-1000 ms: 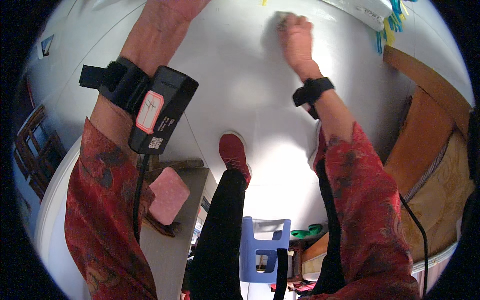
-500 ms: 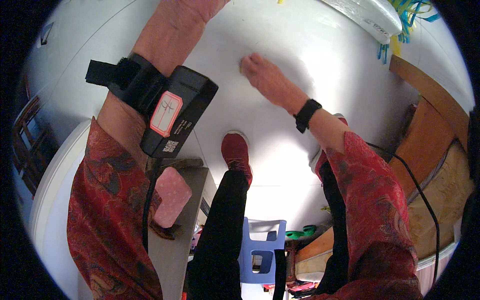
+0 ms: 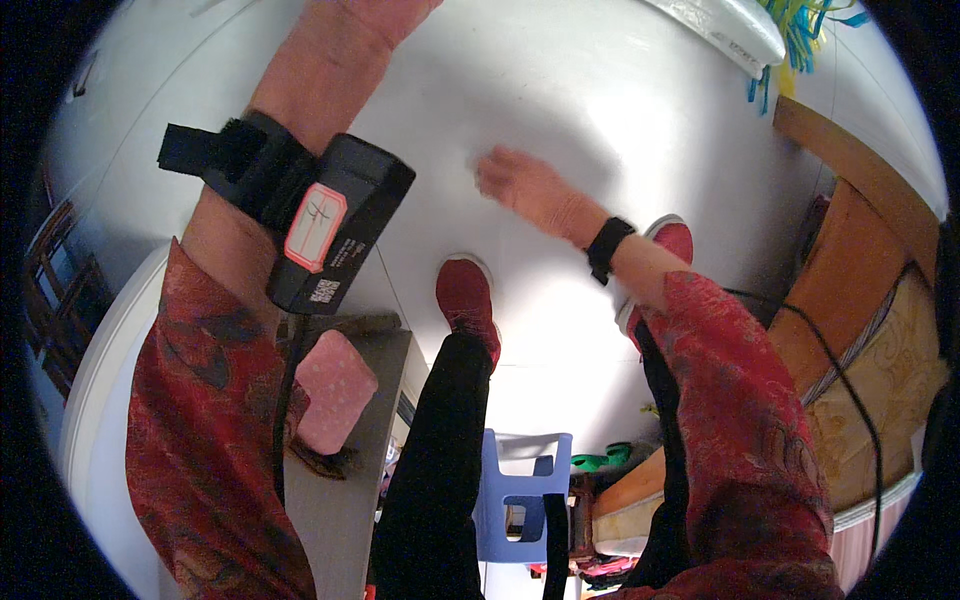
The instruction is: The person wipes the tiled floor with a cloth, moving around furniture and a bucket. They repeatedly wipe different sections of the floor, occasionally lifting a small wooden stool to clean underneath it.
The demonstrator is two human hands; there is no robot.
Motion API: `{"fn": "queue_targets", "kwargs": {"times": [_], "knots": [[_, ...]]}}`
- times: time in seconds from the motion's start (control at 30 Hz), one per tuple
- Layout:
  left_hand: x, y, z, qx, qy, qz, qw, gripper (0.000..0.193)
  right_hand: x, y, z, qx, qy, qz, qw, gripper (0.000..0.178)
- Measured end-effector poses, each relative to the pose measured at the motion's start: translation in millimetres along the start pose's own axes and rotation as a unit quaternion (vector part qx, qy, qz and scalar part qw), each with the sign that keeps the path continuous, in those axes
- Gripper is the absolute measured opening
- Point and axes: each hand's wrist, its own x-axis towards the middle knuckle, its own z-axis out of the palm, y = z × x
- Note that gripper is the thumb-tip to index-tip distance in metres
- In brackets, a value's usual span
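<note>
My left forearm stretches up past the top edge, so only the base of my left hand (image 3: 395, 14) shows and its fingers are out of the picture. A black box with a white-and-red label (image 3: 345, 225) is strapped to that forearm. My right hand (image 3: 525, 185) hangs over the pale tiled floor (image 3: 450, 130), near the middle, with a black band (image 3: 608, 247) at the wrist. Motion smears its fingers, and I make out nothing held in it. Both sleeves are red and patterned. Below are my red left shoe (image 3: 465, 292) and red right shoe (image 3: 672, 238).
A pink dotted pad (image 3: 337, 390) lies on a grey surface (image 3: 345, 500) at left. Behind me stands a blue plastic stool (image 3: 525, 500), with green shoes (image 3: 603, 458) beside it. Wooden furniture (image 3: 840, 260) and a black cable (image 3: 835, 365) are at right. A plastic-wrapped white item (image 3: 735, 30) lies far right.
My right hand has dropped slightly nearer to me. My left arm has shifted a little left. My right shoe shows more fully, further forward in the view.
</note>
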Motion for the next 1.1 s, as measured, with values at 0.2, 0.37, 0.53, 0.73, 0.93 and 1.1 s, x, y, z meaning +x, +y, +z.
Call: {"fn": "queue_targets", "kwargs": {"times": [0.2,0.37,0.53,0.73,0.93,1.1], "knots": [[-45,-26,44,0.422,-0.065,0.182,0.886,0.033,12,69,-76,0.031,0.360,0.225,0.905,0.022],[-14,-13,26,-0.005,-0.042,-0.007,0.999,0.034,9,8,-42,-0.069,0.098,-0.006,0.993,0.021],[2,-8,-3,-0.024,-0.030,-0.008,0.999,0.034,21,57,-76,-0.088,0.202,0.189,0.957,0.019],[6,-9,8,-0.026,-0.038,0.008,0.999,0.037,-8,25,-73,-0.083,0.090,0.054,0.991,0.018],[-13,-5,22,-0.055,-0.153,0.007,0.987,0.040,51,44,-77,-0.092,0.155,0.090,0.980,0.018],[-19,0,17,0.171,-0.141,0.059,0.973,0.042,14,27,-57,-0.054,0.002,0.048,0.997,0.017]]}}
